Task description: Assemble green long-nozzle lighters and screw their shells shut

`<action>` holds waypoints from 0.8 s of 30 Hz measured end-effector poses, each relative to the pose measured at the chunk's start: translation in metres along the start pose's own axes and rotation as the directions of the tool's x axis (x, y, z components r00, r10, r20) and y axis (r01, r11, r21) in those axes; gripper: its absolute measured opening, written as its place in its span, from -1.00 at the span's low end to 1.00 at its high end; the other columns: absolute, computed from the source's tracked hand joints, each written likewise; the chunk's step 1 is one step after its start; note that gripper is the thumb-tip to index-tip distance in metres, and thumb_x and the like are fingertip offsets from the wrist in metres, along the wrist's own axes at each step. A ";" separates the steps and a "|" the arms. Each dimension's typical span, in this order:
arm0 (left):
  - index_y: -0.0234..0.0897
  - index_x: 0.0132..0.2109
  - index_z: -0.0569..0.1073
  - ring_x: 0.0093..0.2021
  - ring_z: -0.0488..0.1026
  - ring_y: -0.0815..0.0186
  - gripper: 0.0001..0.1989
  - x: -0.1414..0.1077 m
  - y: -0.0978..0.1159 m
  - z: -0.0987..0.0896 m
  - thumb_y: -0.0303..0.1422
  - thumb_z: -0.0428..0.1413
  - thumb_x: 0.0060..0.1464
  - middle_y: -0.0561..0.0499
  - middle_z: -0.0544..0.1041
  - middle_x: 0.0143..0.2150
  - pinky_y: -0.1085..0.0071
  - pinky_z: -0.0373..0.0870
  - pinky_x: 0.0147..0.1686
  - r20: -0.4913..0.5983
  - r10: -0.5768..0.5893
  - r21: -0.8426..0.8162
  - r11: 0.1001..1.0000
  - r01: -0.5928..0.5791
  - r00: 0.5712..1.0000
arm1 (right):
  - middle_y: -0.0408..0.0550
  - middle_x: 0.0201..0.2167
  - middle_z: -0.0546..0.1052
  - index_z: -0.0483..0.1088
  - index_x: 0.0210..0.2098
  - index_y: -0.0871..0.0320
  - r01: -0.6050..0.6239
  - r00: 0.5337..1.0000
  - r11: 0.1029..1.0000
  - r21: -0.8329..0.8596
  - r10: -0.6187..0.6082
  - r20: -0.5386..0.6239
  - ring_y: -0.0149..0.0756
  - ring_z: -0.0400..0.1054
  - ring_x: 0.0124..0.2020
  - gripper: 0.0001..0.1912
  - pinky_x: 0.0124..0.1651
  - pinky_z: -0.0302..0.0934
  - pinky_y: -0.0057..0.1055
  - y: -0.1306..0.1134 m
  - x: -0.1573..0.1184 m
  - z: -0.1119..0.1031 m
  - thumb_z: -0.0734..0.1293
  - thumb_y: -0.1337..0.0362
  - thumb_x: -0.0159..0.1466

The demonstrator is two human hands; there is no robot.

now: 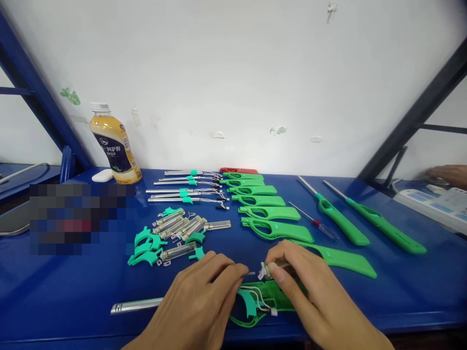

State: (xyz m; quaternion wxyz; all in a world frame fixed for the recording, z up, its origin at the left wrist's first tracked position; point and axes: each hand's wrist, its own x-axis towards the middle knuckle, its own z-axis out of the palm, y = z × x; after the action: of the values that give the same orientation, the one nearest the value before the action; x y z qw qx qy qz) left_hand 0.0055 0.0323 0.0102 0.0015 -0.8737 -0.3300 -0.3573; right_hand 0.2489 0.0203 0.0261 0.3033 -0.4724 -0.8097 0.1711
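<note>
My left hand (204, 296) pinches a thin, small metal piece (249, 273) between thumb and fingertips. My right hand (310, 287) is closed on a clear lighter tank, whose pale valve end (264, 271) points left toward that piece; the two are a little apart. Beneath both hands lies an open green lighter shell (270, 290), holding a teal trigger (249, 302) and white wires (260, 296). A silver tube (136, 305) sticks out to the left from under my left hand.
Clear tanks (178, 251) and teal triggers (146, 250) are piled left of centre. Behind them lie wired metal tubes (171, 199) and green shells (280, 228). A screwdriver (315, 222), two assembled lighters (386, 226) and a bottle (115, 146) stand or lie farther out on the blue table (73, 282).
</note>
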 end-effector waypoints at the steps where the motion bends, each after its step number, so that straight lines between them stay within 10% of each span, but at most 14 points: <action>1: -0.17 0.15 0.48 -0.20 0.66 0.25 -0.71 0.000 -0.001 0.000 -0.52 -0.07 0.52 0.03 0.66 -0.11 0.30 0.66 -0.09 0.003 0.005 -0.001 1.000 -0.005 1.000 | -0.18 -0.19 0.54 0.34 -0.09 -0.05 -0.003 1.000 1.000 0.005 0.003 0.008 -0.27 0.47 -0.16 -0.79 -0.12 0.31 -0.36 0.000 0.000 0.000 0.14 0.15 0.66; 24: -0.22 0.13 0.54 -0.21 0.63 0.24 -0.68 0.000 -0.002 -0.003 -0.56 -0.06 0.49 0.02 0.68 -0.14 0.24 0.65 -0.02 0.025 0.039 0.009 0.999 -0.039 0.999 | -0.15 -0.19 0.52 0.35 -0.10 -0.02 0.004 0.999 1.000 0.016 -0.004 0.034 -0.26 0.46 -0.13 -0.78 -0.04 0.30 -0.28 0.000 0.001 0.002 0.13 0.19 0.66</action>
State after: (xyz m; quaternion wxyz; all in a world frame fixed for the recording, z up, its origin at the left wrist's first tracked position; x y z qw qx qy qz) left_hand 0.0025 0.0326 0.0123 0.0085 -0.8843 -0.3145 -0.3450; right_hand 0.2473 0.0207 0.0250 0.2934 -0.4655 -0.8143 0.1848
